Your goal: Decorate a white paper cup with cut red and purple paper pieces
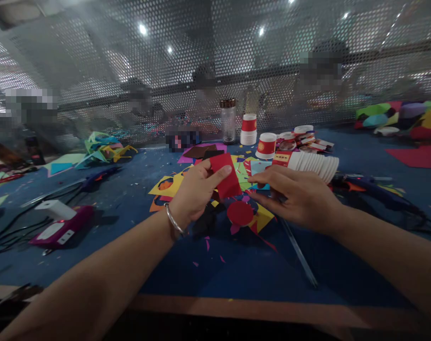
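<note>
My left hand (192,194), with a silver bangle on its wrist, pinches a piece of red paper (229,182) between thumb and fingers, above the middle of the table. To the right of the paper my right hand (297,196) hovers with its fingers stretched and apart, holding nothing that I can see. Beneath the hands lie a red paper circle (240,213), yellow paper (265,219) and other coloured scraps. A stack of paper cups (311,163) lies on its side just behind my right hand.
A clear glue stick (299,255) lies near my right forearm. Glue guns (382,192) (98,179) rest at both sides. Left stands a purple power strip (64,232) with cables. Upright cups (266,146) and a clear bottle (228,122) stand behind, before a perforated metal screen (187,66).
</note>
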Demonstrator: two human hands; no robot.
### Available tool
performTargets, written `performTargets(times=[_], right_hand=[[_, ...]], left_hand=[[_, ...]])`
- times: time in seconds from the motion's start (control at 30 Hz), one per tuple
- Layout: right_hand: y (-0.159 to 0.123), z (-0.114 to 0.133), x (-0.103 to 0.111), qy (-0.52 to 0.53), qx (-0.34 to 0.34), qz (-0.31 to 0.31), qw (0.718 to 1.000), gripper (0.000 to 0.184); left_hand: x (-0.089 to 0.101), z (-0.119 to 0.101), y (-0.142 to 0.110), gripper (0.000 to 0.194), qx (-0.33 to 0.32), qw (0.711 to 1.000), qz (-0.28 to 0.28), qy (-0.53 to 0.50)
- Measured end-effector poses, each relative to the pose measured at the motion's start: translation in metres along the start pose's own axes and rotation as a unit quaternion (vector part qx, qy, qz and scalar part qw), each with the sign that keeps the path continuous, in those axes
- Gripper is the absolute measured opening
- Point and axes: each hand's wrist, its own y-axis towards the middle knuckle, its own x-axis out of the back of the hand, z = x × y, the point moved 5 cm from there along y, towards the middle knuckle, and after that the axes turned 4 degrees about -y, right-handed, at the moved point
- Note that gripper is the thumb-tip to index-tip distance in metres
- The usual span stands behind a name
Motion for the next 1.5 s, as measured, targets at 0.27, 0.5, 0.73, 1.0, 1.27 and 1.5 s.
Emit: performTargets(times=[0.27, 0.5, 0.73, 1.0, 1.27, 1.5], right_hand=[[-0.001, 0.013, -0.005, 0.003, 0.086, 0.009, 0.996, 0.023], [0.002, 0.003, -0.005, 0.098, -0.024, 0.025, 0.995, 0.019], [0.005, -0.005, 0.001, 0.151, -0.109, 0.040, 0.982, 0.014], [0.004, -0.009, 0.002, 0.177, -0.155, 0.051, 0.971, 0.018], [0.003, -0.012, -0.001, 0.193, -0.165, 0.041, 0.966, 0.018], [0.003, -0.013, 0.000, 0.207, -0.177, 0.044, 0.961, 0.020]], left_hand=[[-0.015, 0.010, -0.010, 0.029, 0.033, 0.999, 0.018, -0.020], [-0.017, 0.008, -0.016, 0.015, 0.043, 0.998, 0.045, 0.031], [-0.024, 0.008, -0.022, 0.033, 0.046, 0.995, 0.072, 0.051], [-0.027, 0.004, -0.028, 0.022, -0.010, 0.976, 0.140, 0.168], [-0.026, 0.001, -0.025, 0.017, -0.045, 0.966, 0.136, 0.214], [-0.026, 0.008, -0.027, 0.020, -0.004, 0.971, 0.157, 0.178]])
